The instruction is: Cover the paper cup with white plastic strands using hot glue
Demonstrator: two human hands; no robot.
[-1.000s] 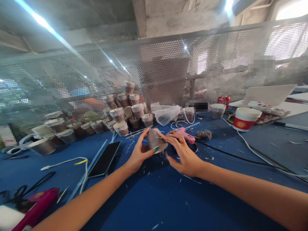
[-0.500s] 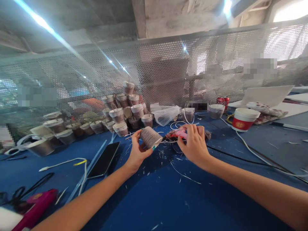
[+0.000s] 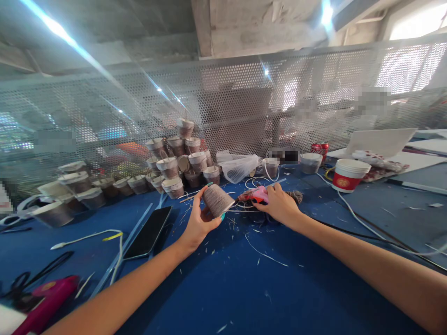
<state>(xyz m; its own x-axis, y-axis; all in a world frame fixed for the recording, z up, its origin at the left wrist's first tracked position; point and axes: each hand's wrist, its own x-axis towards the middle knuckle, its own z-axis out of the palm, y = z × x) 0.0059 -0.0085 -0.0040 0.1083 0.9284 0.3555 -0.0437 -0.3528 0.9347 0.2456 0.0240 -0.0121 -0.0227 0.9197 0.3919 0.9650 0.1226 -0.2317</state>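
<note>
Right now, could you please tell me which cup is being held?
The grey, thread-wrapped cup, tilted in the left hand; no hand touches any of the other cups.

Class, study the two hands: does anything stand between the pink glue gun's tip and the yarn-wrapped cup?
Nothing visible does. The right hand holds the pink glue gun with its dark tip close to the rim of the yarn-wrapped cup in the left hand; I cannot tell whether they touch.

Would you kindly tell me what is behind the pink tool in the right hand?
Behind the pink tool are white cord and, farther back, white mesh. What the right hand covers cannot be seen.
</note>
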